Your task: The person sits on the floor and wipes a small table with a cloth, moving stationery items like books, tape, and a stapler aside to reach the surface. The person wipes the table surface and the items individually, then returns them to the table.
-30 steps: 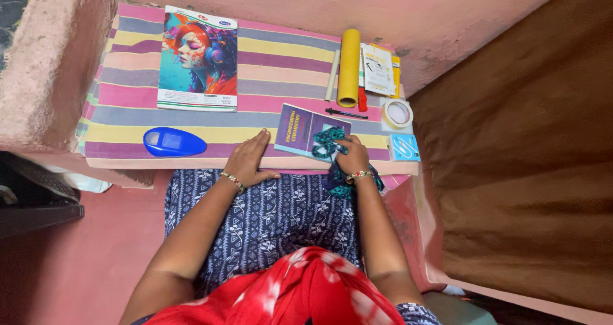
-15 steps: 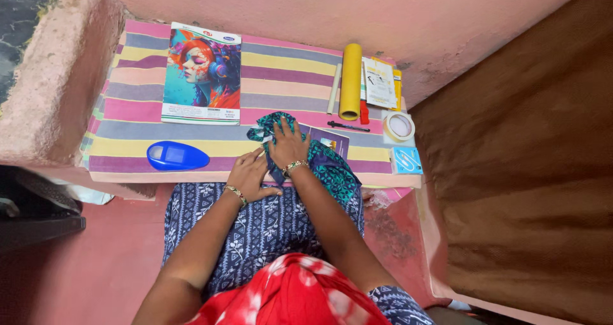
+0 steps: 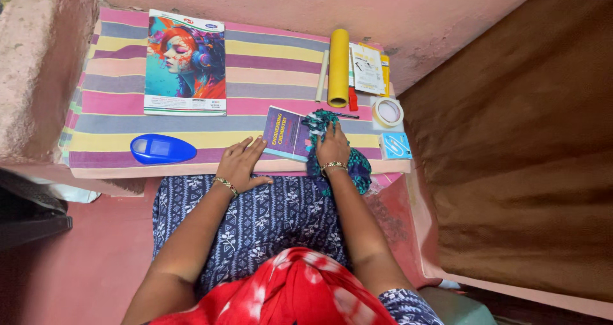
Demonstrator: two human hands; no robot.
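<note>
My right hand [image 3: 332, 147] presses a teal patterned cloth [image 3: 319, 120] onto the right part of a small purple book [image 3: 286, 132] lying on the striped table cover [image 3: 115, 101]. The cloth trails off the front edge past my wrist. At the table's front edge, just left of the book, my left hand [image 3: 239, 164] lies flat with fingers apart and nothing in it.
A large notebook with a colourful face picture [image 3: 185, 62] lies at the back left, a blue oval case [image 3: 163, 149] at the front left. At the right are a yellow roll [image 3: 338, 67], booklets [image 3: 367, 68], a black pen [image 3: 348, 115], a tape roll [image 3: 387, 112] and a small blue box [image 3: 396, 146].
My right hand carried the cloth leftward over the book's cover, then back to the book's right side. The purple cover shows again. My left hand stayed at the table edge.
</note>
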